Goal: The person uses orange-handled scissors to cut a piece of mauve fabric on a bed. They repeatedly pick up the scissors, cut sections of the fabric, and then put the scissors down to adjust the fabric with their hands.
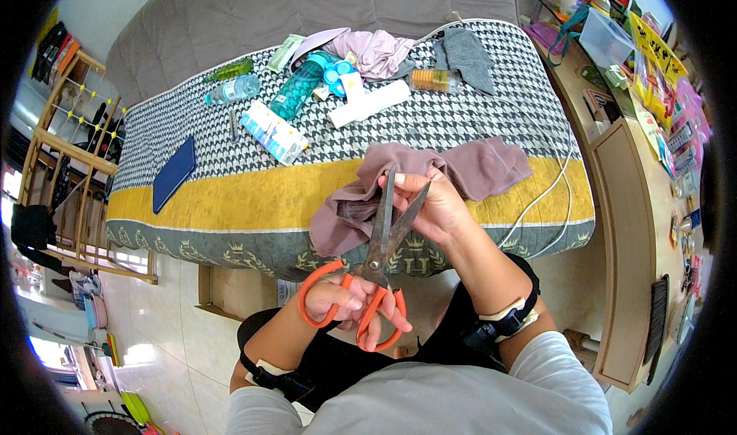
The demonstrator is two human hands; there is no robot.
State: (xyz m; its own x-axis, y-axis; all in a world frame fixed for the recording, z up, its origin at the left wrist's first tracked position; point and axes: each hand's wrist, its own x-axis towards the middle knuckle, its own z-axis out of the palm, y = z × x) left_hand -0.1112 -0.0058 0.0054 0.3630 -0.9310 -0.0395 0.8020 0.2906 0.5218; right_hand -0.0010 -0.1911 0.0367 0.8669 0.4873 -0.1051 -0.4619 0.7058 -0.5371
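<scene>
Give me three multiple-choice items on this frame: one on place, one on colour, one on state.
1. Where does the dark blue flat booklet lie?
A. on the bed's left part
B. on the floor
C. on the desk

2. What colour are the scissors' handles?
A. green
B. orange
C. black

3. How do the scissors stand?
A. shut
B. blades apart
C. lying on the bed

Answers: 1 A, it rests on the checked bedcover left of the bottles. 2 B, the loops in the left hand are orange. 3 B, the blades fork apart toward the right hand, which holds mauve cloth.
</scene>
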